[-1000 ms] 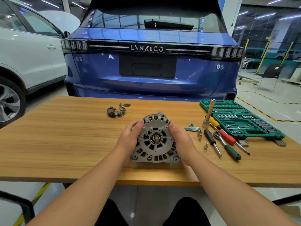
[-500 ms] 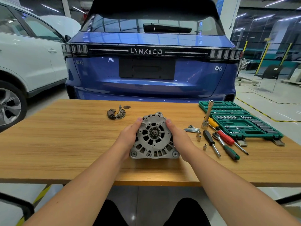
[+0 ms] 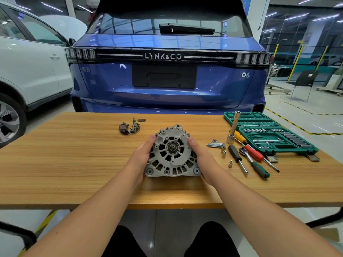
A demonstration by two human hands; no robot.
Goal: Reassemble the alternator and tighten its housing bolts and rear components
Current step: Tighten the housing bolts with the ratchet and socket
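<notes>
Grey cast-metal alternator (image 3: pixel 172 152) stands on edge mid wooden table (image 3: pixel 74 164), rear face toward the person | left hand (image 3: pixel 142 154) and right hand (image 3: pixel 201 157) clasp its sides, steadying it | loose long bolts (image 3: pixel 216 144) lie within right-hand reach, likely next.

Tools (image 3: pixel 246 156) crowd the table's (image 3: pixel 65 164) right; left side open.
</notes>
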